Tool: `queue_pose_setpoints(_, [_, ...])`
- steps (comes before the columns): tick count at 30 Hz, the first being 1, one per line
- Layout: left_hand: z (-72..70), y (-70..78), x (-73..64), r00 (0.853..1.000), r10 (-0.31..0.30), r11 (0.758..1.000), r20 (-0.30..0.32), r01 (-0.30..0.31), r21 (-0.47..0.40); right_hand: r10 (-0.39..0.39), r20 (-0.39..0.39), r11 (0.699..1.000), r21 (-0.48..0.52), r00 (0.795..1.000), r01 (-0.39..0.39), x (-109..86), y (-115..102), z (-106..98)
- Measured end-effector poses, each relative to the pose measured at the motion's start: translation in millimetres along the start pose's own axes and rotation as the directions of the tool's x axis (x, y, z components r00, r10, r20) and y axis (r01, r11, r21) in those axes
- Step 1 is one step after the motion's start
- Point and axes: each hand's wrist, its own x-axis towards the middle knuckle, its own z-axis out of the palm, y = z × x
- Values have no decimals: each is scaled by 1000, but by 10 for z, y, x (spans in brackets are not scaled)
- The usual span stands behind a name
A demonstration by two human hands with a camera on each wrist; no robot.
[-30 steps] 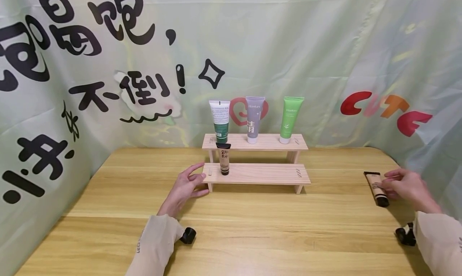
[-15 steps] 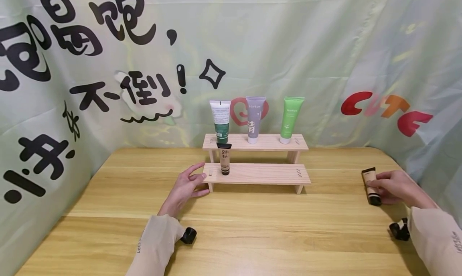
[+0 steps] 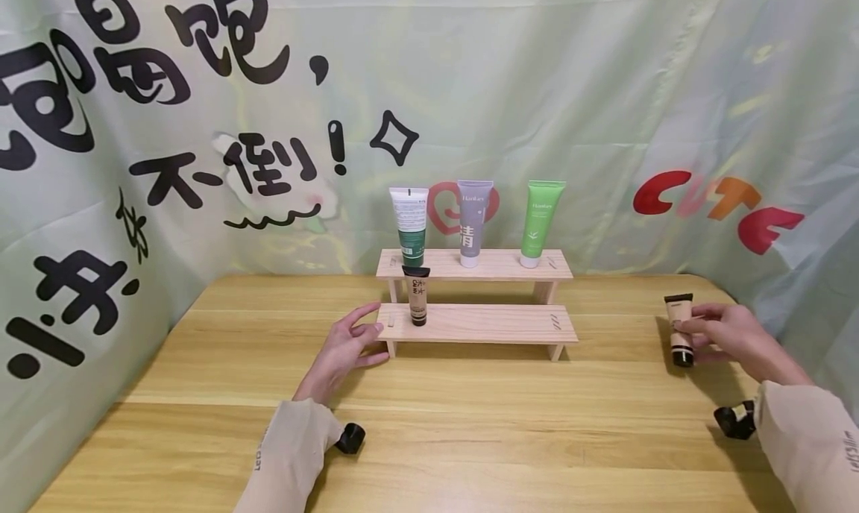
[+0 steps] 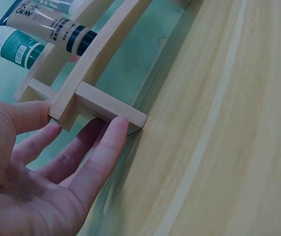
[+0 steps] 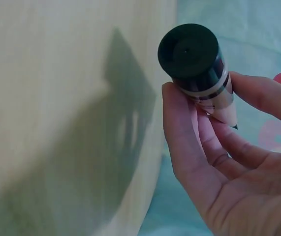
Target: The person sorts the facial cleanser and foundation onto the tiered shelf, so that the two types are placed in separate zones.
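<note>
In the head view, my left hand point(image 3: 344, 353) holds the left end of the two-tier wooden display stand point(image 3: 493, 326) at its lower tier. The left wrist view has fingertips against the board's end and the leg point(image 4: 111, 105). At the right, my right hand point(image 3: 741, 338) pinches a beige tube with a black cap point(image 3: 681, 334), held raised with the cap downward. The right wrist view has thumb and fingers on either side of this tube point(image 5: 214, 96). A similar small beige tube point(image 3: 417, 297) stands on the lower tier at its left end.
On the upper tier stand a white-and-green tube point(image 3: 410, 222), a purple tube point(image 3: 473, 226) and a bright green tube point(image 3: 540, 222). The stand is on a wooden table point(image 3: 470, 438). A printed curtain point(image 3: 537, 73) hangs behind and along the sides.
My right hand has lifted the beige tube from the table, moving it left and away from me while turning it more upright. The left hand has stayed at the stand.
</note>
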Motion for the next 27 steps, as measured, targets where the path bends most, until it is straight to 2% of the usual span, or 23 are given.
queue_pose_setpoints(10, [2,1,-6,1000,5,1000,7,-5,0,-78,-22,995,59,997,79,12,-287,128])
queue_pose_setpoints(18, [-6,10,-13,1000,2,1000,12,-2,6,-138,-51,989,42,989,140,4,-515,270])
queue_pose_setpoints(27, [-3,12,-12,1000,-2,1000,10,2,7,-193,-83,976,85,978,200,-15,-709,440])
